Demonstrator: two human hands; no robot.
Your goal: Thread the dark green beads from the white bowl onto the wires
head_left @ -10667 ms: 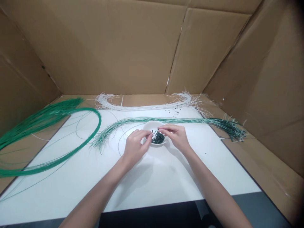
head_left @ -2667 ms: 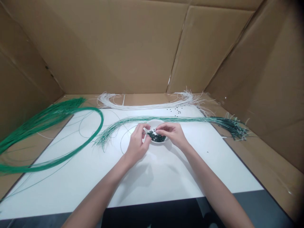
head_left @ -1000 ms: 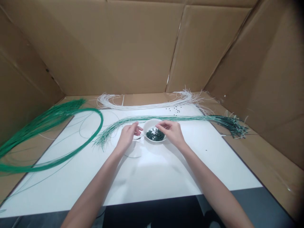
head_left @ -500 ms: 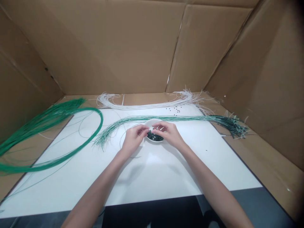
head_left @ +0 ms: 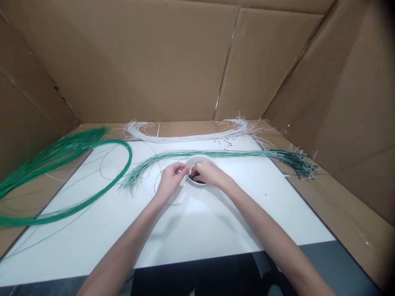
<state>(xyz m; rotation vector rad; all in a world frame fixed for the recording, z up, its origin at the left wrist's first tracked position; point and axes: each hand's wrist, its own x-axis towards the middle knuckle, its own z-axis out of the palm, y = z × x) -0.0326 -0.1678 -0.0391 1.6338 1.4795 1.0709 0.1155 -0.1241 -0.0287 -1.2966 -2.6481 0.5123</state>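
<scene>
My left hand [head_left: 172,177] is closed, thumb and forefinger pinched at the left rim of a small white bowl [head_left: 212,160]. A thin green strand [head_left: 155,187] curves out from that hand and down onto the table; its held end is too fine to see clearly. My right hand [head_left: 207,172] dips into the bowl with curled fingers, touching small black pieces [head_left: 197,181]. What its fingertips pinch, if anything, is hidden.
Behind the bowl lies a bundle of green strands [head_left: 216,154] with white-tipped ends; beyond it, a white bundle [head_left: 185,139]. Several black bits [head_left: 228,144] are scattered there. A large green coil [head_left: 121,164] lies left. Cardboard walls [head_left: 148,61] surround the white table [head_left: 234,230].
My right hand has moved left and down into the bowl, its fingers curling in. My left hand stays pinched beside the rim. The view has shifted slightly.
</scene>
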